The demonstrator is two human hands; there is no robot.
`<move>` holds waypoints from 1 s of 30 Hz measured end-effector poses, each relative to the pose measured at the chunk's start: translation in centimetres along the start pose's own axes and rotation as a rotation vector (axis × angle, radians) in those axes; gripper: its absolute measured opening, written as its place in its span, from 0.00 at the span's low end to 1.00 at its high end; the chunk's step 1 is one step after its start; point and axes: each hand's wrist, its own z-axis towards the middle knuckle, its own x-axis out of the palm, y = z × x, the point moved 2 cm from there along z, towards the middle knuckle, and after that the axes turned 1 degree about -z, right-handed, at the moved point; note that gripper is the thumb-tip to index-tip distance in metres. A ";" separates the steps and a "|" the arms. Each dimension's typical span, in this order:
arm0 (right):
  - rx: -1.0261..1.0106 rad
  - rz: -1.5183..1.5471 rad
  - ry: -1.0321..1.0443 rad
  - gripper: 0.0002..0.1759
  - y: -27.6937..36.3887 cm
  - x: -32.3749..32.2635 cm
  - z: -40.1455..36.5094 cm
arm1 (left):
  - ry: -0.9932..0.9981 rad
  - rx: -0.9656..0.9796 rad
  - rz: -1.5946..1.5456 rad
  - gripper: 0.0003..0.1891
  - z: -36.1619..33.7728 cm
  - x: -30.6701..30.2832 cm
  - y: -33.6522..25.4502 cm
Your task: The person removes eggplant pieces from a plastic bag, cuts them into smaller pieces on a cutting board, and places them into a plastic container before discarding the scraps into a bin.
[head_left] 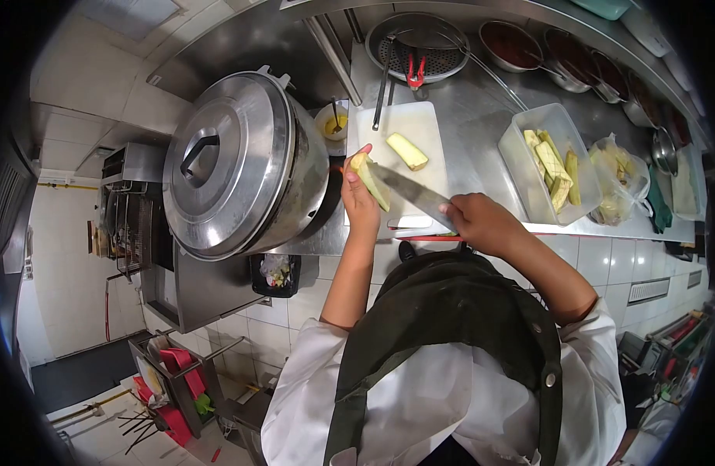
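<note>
My left hand (357, 196) is closed around a long, pale yellow-green peeled vegetable piece (373, 183), held upright over the near left part of the white cutting board (426, 123). In my right hand (478, 220) is a kitchen knife (416, 193) with a broad blade. The blade points left across the board, its tip right at the held piece. A second pale peeled piece (407, 151) with a brownish end lies on the board behind the knife. To the right, a clear plastic container (516, 159) holds several similar cut pieces (558, 172).
A large lidded steel pot (225, 163) stands close on my left, with a small bowl (331, 124) behind it. Along the back are a perforated steel pan (443, 66), red-handled tongs (416, 71) and bowls of red sauce (514, 45). A plastic bag (617, 175) sits beside the container.
</note>
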 end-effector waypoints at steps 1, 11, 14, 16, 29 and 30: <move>-0.013 -0.011 0.022 0.22 0.1 0.1 -0.1 | -0.007 0.013 -0.003 0.35 0.1 -0.1 0.0; 0.028 0.061 -0.023 0.23 -0.4 -0.3 -0.4 | -0.063 0.071 -0.168 0.35 1.0 -0.7 -0.7; -0.025 0.047 -0.042 0.23 -0.3 0.5 0.3 | -0.047 0.051 -0.226 0.35 0.8 -0.2 0.0; -0.042 0.032 -0.044 0.24 -0.2 1.0 0.4 | -0.060 0.066 -0.200 0.35 1.1 0.0 -0.3; -0.024 0.041 -0.047 0.20 -0.6 1.3 -0.5 | -0.054 0.121 -0.310 0.34 1.8 0.6 -1.0; -0.043 0.039 -0.044 0.20 -0.9 2.0 -0.6 | -0.061 0.126 -0.319 0.34 1.9 0.6 -1.1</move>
